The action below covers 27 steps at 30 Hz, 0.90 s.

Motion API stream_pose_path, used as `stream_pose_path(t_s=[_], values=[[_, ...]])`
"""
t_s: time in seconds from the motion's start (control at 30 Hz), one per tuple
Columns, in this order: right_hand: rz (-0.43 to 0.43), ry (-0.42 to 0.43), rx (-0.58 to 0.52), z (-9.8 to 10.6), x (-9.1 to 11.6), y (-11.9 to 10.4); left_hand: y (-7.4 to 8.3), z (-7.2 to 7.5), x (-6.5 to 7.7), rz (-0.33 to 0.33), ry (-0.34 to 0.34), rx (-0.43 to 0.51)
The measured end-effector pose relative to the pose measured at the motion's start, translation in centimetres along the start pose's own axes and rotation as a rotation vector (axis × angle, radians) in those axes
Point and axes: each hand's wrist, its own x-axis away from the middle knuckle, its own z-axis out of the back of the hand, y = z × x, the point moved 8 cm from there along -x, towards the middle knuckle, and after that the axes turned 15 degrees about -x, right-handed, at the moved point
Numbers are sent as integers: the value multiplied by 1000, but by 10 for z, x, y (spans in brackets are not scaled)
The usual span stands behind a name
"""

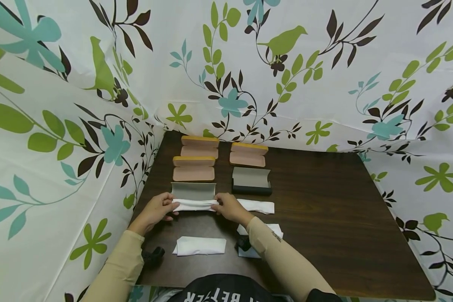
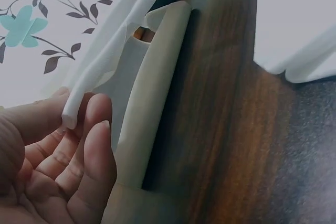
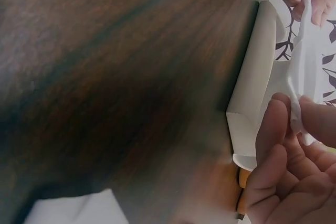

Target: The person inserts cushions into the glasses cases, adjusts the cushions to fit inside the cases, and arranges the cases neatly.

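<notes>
A folded white cloth strip [image 1: 195,205] is stretched between both hands, over an open glasses case [image 1: 193,191] with a grey inside. My left hand [image 1: 159,209] pinches its left end between thumb and fingers. The right hand [image 1: 231,208] pinches the other end the same way. In the left wrist view the cloth [image 2: 113,40] is held above the beige outer wall of the case [image 2: 155,95], which lies on the table. From the right wrist, the cloth [image 3: 302,66] also appears raised over the case [image 3: 252,72]. Part of the case's inside is hidden behind the cloth.
Three open cases with orange lids and pink insides, such as this case [image 1: 193,173], stand behind. A dark case [image 1: 251,179] with a grey lid is open at right. Further folded white cloths lie near the right hand [image 1: 262,206] and in front [image 1: 200,246].
</notes>
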Motion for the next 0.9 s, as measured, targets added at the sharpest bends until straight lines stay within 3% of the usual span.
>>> stream_pose_path(t_s=[0.47,0.9], values=[[-30,50,-63,3,-12,3,4,16,-6,-47,38,-10],[-50,56,-82,6,-19,2,1,23,-13,11,75,8]])
